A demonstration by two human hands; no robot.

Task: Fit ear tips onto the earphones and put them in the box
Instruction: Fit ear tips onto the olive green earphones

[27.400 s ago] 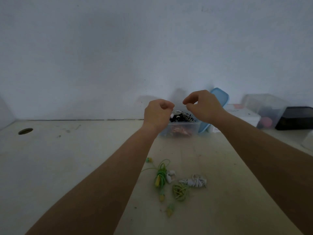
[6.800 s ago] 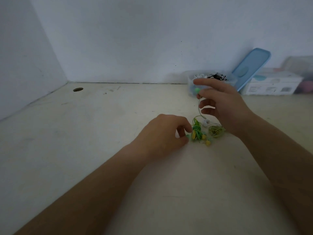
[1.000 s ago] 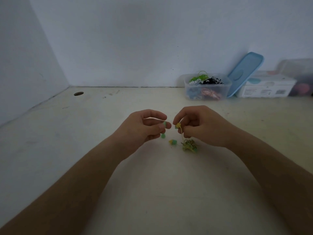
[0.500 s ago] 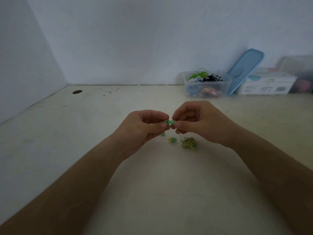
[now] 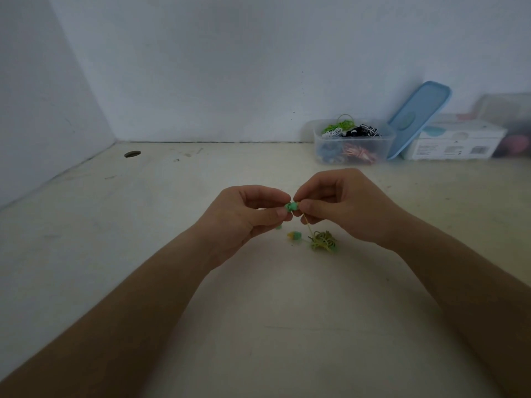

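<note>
My left hand (image 5: 244,216) pinches the small green rubber ear tip (image 5: 290,207) so it stays open-end on. My right hand (image 5: 342,205) grips the yellow earbud (image 5: 299,203) against it, steadying the push.

A green ear tip (image 5: 291,206) is held above the coiled yellow-green earphone cable (image 5: 324,240); a tipped yellow earbud (image 5: 294,235) lies just left of it, the clear box (image 5: 353,142) far behind
</note>
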